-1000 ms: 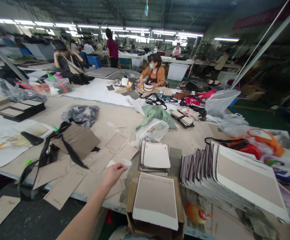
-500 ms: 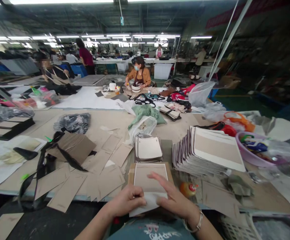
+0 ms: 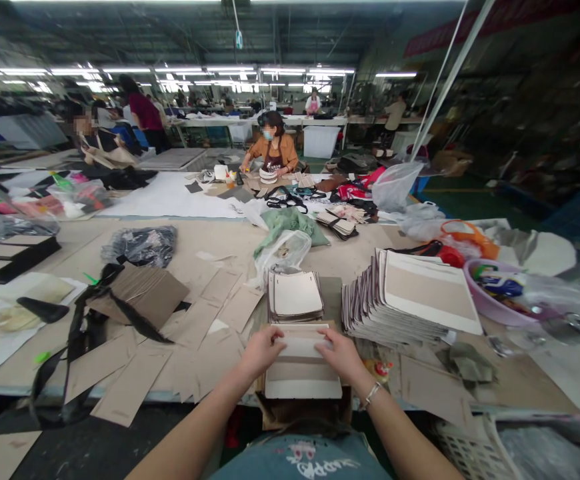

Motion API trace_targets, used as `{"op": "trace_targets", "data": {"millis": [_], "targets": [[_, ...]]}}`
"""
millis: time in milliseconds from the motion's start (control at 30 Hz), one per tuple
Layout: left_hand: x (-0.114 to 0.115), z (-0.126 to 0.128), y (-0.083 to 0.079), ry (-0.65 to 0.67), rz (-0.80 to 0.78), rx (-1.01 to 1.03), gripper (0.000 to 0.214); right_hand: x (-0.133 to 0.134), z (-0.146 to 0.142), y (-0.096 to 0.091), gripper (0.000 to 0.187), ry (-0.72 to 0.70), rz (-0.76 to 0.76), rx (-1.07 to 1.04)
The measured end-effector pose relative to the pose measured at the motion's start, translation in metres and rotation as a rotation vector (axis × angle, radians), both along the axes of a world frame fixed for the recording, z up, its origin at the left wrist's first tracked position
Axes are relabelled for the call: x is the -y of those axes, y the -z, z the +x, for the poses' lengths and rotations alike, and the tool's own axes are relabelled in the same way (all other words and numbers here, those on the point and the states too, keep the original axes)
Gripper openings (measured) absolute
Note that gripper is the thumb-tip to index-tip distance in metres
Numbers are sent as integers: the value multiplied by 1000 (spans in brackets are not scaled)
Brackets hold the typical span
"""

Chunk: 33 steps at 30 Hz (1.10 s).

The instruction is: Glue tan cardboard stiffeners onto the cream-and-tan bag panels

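My left hand (image 3: 260, 351) and my right hand (image 3: 341, 353) both grip the far edge of a white-bordered beige panel (image 3: 302, 367) lying on a cardboard box (image 3: 304, 407) at the table's near edge. Fingers of each hand curl over the panel's top strip, which looks folded toward me. A small stack of similar rounded panels (image 3: 295, 297) sits just beyond my hands. A big fanned stack of larger panels (image 3: 413, 300) lies to the right.
Loose brown cardboard pieces (image 3: 140, 363) and black straps (image 3: 90, 313) cover the left of the table (image 3: 210, 240). A plastic bag (image 3: 283, 252) and a pink basin (image 3: 500, 300) lie farther off. A person in an orange top (image 3: 273, 150) works at the far side.
One second ago only my left hand reached out holding a small white scrap. Since then both hands came onto the panel and slid from its near edge to its far edge.
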State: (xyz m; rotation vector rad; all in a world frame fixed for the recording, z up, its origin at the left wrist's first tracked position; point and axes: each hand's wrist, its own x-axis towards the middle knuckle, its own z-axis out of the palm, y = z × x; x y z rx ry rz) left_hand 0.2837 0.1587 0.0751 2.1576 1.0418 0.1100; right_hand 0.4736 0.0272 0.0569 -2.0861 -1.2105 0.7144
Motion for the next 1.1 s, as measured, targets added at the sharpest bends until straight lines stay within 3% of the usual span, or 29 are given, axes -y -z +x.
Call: {"op": "trace_targets", "data": {"millis": [133,400,567,767,833,933,1100], "targets": [[-9,17,8,-71,93,-82,21,-17,2,4,44,85,-59,141],[-15,26,16,-49,206,-231,23,-30,-1,10,48,122,-148,303],[-17,28,23,-28,247,-259,28,-33,-4,13,47,104,-132,402],[-12,17,21,-25,352,-198,48,-24,-6,12,51,80,-45,544],[-6,5,21,-33,412,-167,51,-18,-10,13,49,7,34,617],[12,-19,25,-34,484,-154,51,-10,-22,16,45,-208,127,664],[41,-48,32,64,502,-175,42,-10,-47,21,54,-448,107,601]]}}
